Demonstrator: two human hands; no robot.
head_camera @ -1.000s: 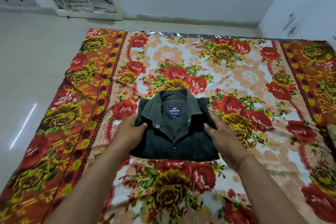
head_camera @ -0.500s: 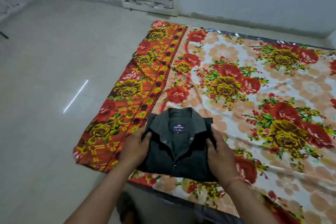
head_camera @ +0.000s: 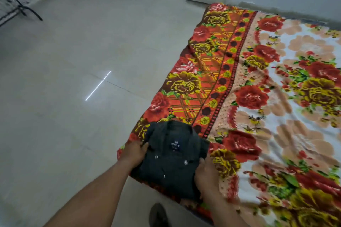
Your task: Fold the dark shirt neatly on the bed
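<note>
Dark grey-green cloth, folded into a tidy packet with the collar and label facing up: that's the shirt (head_camera: pixel 171 158), sitting at the near left corner of the bed (head_camera: pixel 262 134), right by the edge next to the floor (head_camera: pixel 73 97). The left hand (head_camera: pixel 133 154) has its fingers closed on the left side of the packet, and the right hand (head_camera: pixel 207 177) clamps the right side, thumb on top. Looks to me like the folding is basically done and it's just being carried or set down.

What could go wrong: it's so close to the edge that a loose grip could let the bottom layers sag and the fold fall open, or the whole thing slide off onto the floor. Squeezing unevenly could also crumple the collar.

Count: one shirt, one flowery bed cover, two hands, three buttons showing
</note>
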